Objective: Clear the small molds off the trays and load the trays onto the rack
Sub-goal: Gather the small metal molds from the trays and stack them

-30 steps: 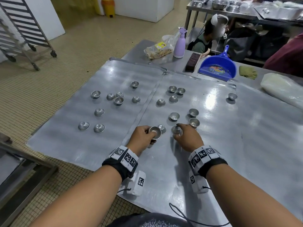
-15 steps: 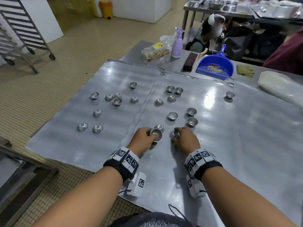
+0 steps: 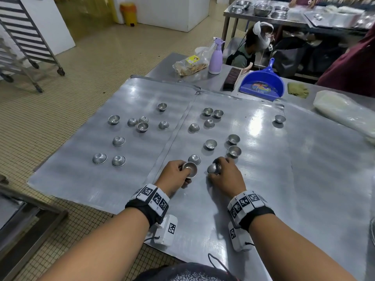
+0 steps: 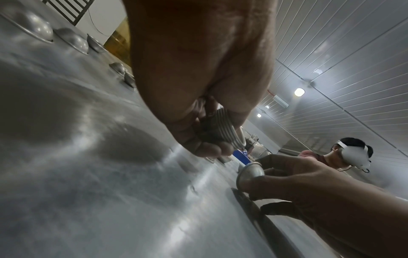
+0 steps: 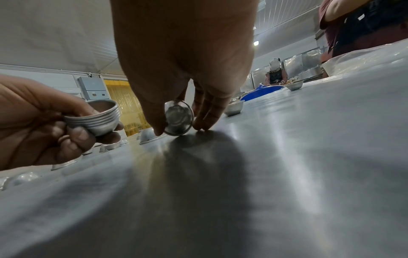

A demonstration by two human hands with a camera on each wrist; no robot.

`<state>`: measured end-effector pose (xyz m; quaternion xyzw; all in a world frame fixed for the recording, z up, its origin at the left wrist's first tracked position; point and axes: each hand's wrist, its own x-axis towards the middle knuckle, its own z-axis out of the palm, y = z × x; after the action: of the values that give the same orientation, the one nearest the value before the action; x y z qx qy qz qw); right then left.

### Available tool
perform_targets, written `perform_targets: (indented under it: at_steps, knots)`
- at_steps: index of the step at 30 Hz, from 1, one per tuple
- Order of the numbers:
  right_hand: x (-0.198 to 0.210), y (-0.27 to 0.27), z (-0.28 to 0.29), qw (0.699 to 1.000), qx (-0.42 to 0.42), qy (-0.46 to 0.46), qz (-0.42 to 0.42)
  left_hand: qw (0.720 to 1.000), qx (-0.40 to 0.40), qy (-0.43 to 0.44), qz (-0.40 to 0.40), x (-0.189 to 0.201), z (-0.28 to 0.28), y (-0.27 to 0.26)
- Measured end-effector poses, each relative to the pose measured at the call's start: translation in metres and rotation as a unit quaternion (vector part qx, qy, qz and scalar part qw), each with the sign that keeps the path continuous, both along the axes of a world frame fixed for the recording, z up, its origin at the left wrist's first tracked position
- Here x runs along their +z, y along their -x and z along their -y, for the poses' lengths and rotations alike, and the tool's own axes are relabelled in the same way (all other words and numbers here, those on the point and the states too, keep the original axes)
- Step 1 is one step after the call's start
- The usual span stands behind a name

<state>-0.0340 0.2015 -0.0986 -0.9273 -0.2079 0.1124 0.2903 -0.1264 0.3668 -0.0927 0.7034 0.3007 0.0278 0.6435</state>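
Head view: left hand (image 3: 174, 175) grips a nested stack of small round metal molds (image 3: 189, 169); just beside that stack, right hand (image 3: 226, 175) pinches one tilted metal mold (image 3: 214, 168) on the flat grey metal tray (image 3: 304, 179).

A commercial bakery kitchen: a steel counter (image 3: 304, 179) with baking trays (image 3: 81, 159), small metal molds (image 3: 118, 141), a wheeled tray rack (image 3: 26, 37), stacked steel bowls (image 3: 261, 9) and tiled floor (image 3: 101, 57)
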Motion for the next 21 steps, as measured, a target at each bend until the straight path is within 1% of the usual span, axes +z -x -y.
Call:
perform_targets:
  at_steps: [2,8,12,21]
  knots:
    - [0.002,0.005,0.001,1.0,-0.017,-0.007,0.001,1.0,-0.001,0.0,0.002,0.0,0.001,0.0]
    - [0.006,0.005,0.006,1.0,0.006,-0.003,-0.021,1.0,0.001,0.002,0.007,0.001,0.0,0.0]
    - [0.004,0.001,0.01,0.999,0.037,0.028,-0.027,1.0,0.002,-0.002,0.009,0.002,0.001,0.0]
    - [0.004,0.0,0.013,0.996,0.047,0.069,-0.008,1.0,0.001,-0.004,0.003,0.001,0.0,-0.001]
